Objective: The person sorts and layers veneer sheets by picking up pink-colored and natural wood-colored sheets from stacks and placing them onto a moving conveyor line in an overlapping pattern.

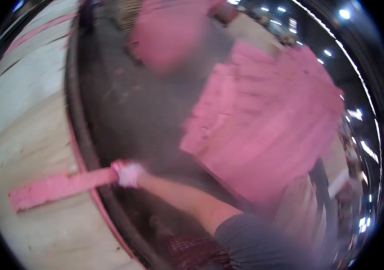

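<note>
My right hand (129, 174), in a white glove with pink stains, is closed around one end of a long pink strip of wood veneer (56, 189). My arm stretches across to the left, with a dark grey sleeve above the elbow. The strip's far, ragged end reaches over a broad pale wood surface (34, 135) on the left; motion blur hides whether it touches. My left hand is out of view.
A large pink stack of sheets (264, 121) stands at the right, blurred, with uneven edges. Another pink stack (167, 36) is farther off at the top. Dark floor (138, 108) runs between them and the pale surface's dark edge (84, 139).
</note>
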Available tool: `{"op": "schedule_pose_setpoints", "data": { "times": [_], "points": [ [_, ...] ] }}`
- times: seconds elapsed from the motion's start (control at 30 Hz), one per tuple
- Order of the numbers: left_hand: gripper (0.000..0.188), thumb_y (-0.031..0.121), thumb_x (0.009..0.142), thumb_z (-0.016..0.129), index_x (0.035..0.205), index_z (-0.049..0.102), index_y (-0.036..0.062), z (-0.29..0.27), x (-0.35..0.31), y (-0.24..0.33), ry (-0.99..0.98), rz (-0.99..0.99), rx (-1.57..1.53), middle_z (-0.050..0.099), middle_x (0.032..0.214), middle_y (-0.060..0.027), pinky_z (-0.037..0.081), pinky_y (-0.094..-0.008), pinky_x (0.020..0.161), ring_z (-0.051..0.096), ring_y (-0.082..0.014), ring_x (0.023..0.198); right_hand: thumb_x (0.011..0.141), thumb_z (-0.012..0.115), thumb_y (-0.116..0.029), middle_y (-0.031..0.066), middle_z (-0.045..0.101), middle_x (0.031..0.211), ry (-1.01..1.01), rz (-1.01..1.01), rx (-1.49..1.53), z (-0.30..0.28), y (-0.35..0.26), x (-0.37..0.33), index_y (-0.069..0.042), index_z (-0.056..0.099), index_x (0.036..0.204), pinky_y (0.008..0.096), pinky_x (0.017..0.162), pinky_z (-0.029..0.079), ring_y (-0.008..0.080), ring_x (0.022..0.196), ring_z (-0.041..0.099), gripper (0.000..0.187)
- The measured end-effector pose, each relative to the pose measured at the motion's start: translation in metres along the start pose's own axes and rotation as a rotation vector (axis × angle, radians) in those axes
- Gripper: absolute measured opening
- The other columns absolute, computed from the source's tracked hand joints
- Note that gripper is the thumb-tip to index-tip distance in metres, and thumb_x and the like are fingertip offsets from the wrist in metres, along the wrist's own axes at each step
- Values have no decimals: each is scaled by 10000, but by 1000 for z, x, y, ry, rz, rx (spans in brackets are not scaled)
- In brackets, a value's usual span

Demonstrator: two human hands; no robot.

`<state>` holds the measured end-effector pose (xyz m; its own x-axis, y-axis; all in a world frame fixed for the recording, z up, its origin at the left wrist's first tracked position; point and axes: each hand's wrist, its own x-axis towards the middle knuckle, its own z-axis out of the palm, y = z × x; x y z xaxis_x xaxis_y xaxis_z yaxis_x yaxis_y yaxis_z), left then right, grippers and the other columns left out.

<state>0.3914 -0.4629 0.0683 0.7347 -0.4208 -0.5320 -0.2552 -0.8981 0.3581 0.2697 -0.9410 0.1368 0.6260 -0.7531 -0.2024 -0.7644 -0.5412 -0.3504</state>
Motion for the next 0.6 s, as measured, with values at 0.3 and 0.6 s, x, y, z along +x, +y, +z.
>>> {"op": "schedule_pose_setpoints", "data": {
  "times": [0.3,0.6],
  "points": [
    [608,421,790,575,1248,412,56,27,-30,141,-236,452,-85,464,1227,-126,371,-366,922,444,-256,1116,733,578,-416,117,594,1019,273,1055,571,-28,120,-489,-136,480,1150,333,808,445,238,945,570,512],
    [564,404,809,553,1243,423,68,123,-206,220,-506,634,-145,479,1208,-121,381,-380,900,460,-260,1092,701,657,-345,92,608,803,1281,1925,548,162,137,-863,-37,512,1050,300,532,467,163,607,581,488]
  ]
}}
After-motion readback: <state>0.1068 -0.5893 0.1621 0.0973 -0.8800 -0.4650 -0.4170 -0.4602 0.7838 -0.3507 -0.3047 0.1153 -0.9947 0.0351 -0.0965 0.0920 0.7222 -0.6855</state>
